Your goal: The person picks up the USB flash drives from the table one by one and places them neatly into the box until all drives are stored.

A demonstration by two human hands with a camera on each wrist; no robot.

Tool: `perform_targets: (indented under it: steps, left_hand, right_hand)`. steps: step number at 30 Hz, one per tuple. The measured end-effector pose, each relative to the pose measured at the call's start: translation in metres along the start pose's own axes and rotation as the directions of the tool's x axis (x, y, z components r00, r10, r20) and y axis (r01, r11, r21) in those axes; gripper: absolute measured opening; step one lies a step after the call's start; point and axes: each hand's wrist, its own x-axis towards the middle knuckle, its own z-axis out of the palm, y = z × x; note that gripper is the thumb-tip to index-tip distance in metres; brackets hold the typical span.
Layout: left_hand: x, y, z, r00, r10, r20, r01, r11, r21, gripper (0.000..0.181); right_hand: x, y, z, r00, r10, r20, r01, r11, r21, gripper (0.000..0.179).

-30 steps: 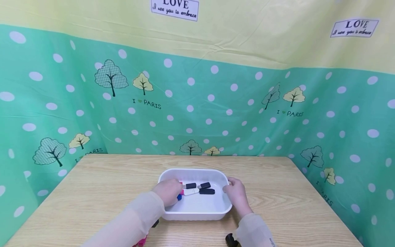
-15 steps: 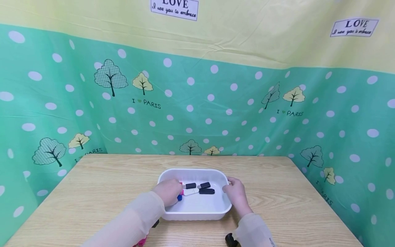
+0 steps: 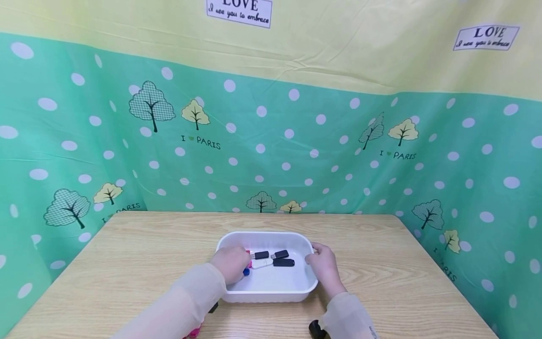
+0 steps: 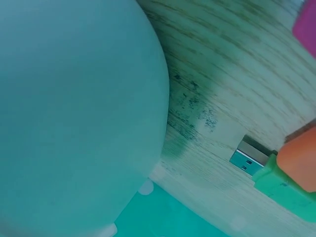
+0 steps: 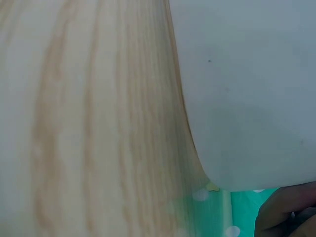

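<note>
White tray (image 3: 267, 296); black USB sticks (image 3: 283, 262); green-and-yellow curtain (image 3: 271, 162), pale-dotted; tan wood-grained table (image 3: 381, 263); beige sleeves (image 3: 186, 292)

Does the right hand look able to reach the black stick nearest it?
Likely yes: only bare floor of the white tray shows between the right hand and that black stick, though the hand grips the rim and might have to let go.

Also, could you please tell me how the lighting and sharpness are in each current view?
Head: fairly even light, black USB drives small but distinct; left wrist: strong teal cast, USB plug clear; right wrist: soft grain on wooden table, white tub pale, fingers dark, lower right.
</note>
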Motion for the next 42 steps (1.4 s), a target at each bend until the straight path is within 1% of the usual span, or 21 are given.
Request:
perform_targets:
  steps: [4, 9, 16, 19, 22, 25, 28, 30, 32, 34, 36, 38, 42]
  left_hand:
    - [0.0, 0.0, 0.0, 1.0, -0.003, 0.009, 0.003, 1.0, -0.01, 0.013]
    - [0.0, 0.0, 0.0, 1.0, -0.004, 0.009, 0.004, 1.0, -0.017, 0.013]
    - [-0.001, -0.001, 0.0, 0.998, -0.04, 0.045, 0.042, 0.999, -0.031, 0.009]
    - [-0.003, -0.002, 0.0, 0.998, -0.036, 0.043, 0.038, 0.998, -0.053, 0.008]
    - [-0.006, -0.004, -0.002, 1.0, -0.025, 0.011, 0.026, 0.996, -0.084, 0.007]
    - [-0.01, -0.006, -0.005, 0.999, -0.023, -0.035, 0.018, 0.993, -0.118, 0.006]
    - [-0.013, -0.008, -0.011, 0.998, -0.034, -0.054, 0.025, 0.987, -0.159, 0.004]
    - [-0.015, -0.011, -0.014, 0.997, -0.031, -0.065, 0.019, 0.984, -0.177, 0.008]
    - [-0.017, -0.013, -0.018, 0.996, -0.021, -0.085, 0.004, 0.982, -0.191, 0.009]
    - [-0.02, -0.016, -0.021, 0.992, -0.003, -0.127, -0.022, 0.981, -0.193, 0.009]
    - [-0.023, -0.02, -0.024, 0.988, -0.001, -0.156, -0.032, 0.978, -0.207, 0.009]
    - [-0.027, -0.024, -0.029, 0.984, -0.015, -0.179, -0.026, 0.974, -0.224, 0.008]
    - [-0.037, -0.033, -0.036, 0.982, -0.095, -0.165, 0.047, 0.961, -0.273, 0.007]
  right_hand:
    - [0.0, 0.0, 0.0, 1.0, 0.001, 0.003, -0.001, 1.0, 0.0, 0.054]
    - [-0.001, -0.001, -0.002, 1.0, -0.017, 0.012, 0.017, 1.0, -0.003, 0.054]
    - [-0.001, 0.0, -0.002, 1.0, -0.028, 0.012, 0.029, 1.0, -0.009, 0.055]
    - [-0.002, 0.0, -0.001, 1.0, -0.024, 0.015, 0.024, 1.0, -0.013, 0.054]
    - [-0.002, -0.001, -0.002, 1.0, -0.02, 0.019, 0.02, 1.0, -0.018, 0.054]
    - [-0.002, -0.001, -0.002, 1.0, -0.016, 0.019, 0.016, 1.0, -0.025, 0.054]
    - [-0.002, 0.0, -0.002, 1.0, -0.017, 0.018, 0.017, 0.999, -0.035, 0.054]
    - [-0.002, 0.0, -0.003, 1.0, -0.013, 0.019, 0.013, 0.999, -0.036, 0.054]
    - [-0.003, 0.001, -0.003, 1.0, -0.013, 0.024, 0.014, 0.999, -0.039, 0.054]
    - [-0.002, 0.001, -0.004, 1.0, -0.013, 0.027, 0.014, 0.999, -0.036, 0.055]
    - [-0.002, 0.002, -0.005, 1.0, -0.012, 0.028, 0.013, 1.0, -0.027, 0.055]
    - [-0.002, 0.002, -0.006, 0.999, -0.021, 0.032, 0.021, 1.0, -0.015, 0.055]
    - [-0.001, 0.003, -0.006, 0.998, -0.027, 0.05, 0.026, 0.999, 0.02, 0.052]
